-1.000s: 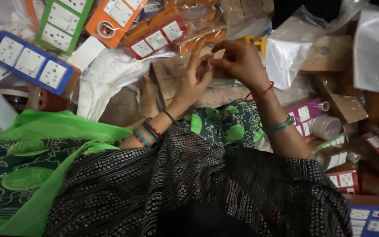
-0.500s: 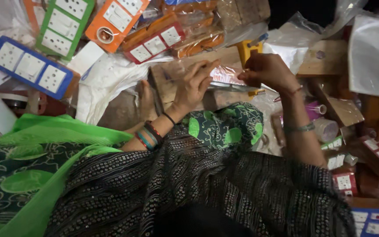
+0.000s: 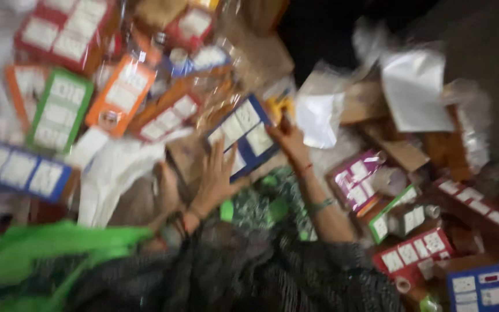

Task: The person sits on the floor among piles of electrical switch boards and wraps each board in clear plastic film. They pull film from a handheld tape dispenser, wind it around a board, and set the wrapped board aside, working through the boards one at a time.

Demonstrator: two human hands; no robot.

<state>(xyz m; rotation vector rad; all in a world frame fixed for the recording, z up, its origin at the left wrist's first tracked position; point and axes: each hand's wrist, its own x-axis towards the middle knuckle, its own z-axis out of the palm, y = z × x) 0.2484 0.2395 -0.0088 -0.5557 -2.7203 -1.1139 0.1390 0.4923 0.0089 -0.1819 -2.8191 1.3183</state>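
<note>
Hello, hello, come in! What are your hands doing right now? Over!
Both hands on a blue card of white switches. Left hand flat under its lower edge, right hand gripping its right edge. More switch cards piled all around. Picture blurry.

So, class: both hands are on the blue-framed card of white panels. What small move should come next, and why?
Probably steady it first. The blue-framed card hangs tilted over the clutter, the left hand spread at its lower edge, the right hand at its right edge; the blurred view hides the fingers' hold.
</note>
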